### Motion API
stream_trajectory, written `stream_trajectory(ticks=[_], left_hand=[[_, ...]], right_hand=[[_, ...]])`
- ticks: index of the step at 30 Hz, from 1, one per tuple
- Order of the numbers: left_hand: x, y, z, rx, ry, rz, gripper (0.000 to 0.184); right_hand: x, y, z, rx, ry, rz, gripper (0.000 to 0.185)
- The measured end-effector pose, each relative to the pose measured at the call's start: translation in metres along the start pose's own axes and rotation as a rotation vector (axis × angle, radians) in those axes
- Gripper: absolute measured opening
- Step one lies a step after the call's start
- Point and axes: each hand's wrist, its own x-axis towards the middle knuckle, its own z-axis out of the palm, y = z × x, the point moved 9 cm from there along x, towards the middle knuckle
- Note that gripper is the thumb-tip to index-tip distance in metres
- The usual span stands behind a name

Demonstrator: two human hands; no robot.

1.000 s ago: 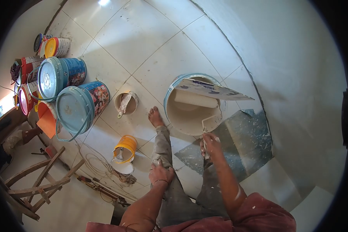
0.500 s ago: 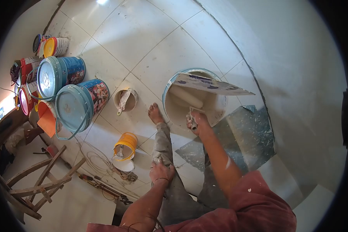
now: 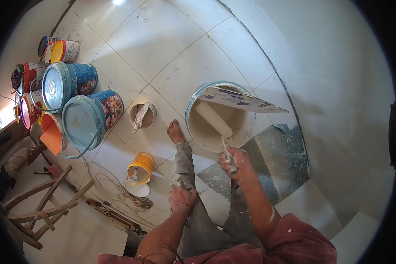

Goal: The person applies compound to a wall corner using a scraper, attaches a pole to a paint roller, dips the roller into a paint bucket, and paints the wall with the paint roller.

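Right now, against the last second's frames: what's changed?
Roller turned in the bucket from nearly crosswise to a steep slant, right end swinging nearer. Right hand went forward toward the bucket, then drew back, grip kept. Left hand and board stayed put.

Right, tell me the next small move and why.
Probably roll the white cylindrical paint roller along the flat, purple-marked white board: the right hand holds the roller, which lies partly inside the wide, blue-rimmed plastic bucket, close to that board.
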Motion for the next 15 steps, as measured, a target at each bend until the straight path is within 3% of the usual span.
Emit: stream_trajectory(ticks=[4,7,11,13,15], left_hand=[[-0.001,-0.002,0.000,0.004,-0.014,0.002,0.076],[-0.001,-0.002,0.000,-0.002,-0.016,0.008,0.077],[0.000,-0.009,0.005,-0.005,0.001,0.008,0.076],[-0.001,-0.008,0.006,-0.008,-0.002,0.012,0.075],[-0.002,-0.007,0.002,0.006,-0.019,0.016,0.075]], right_hand=[[0.118,-0.012,-0.025,-0.082,0.125,-0.038,0.013],[0.162,-0.036,-0.036,-0.499,0.306,-0.125,0.011],[0.214,-0.054,-0.063,-1.831,0.068,-0.616,0.016],[0.188,-0.048,-0.041,-2.518,0.004,-0.686,0.014],[0.158,-0.045,-0.035,-2.696,0.032,-0.620,0.012]])
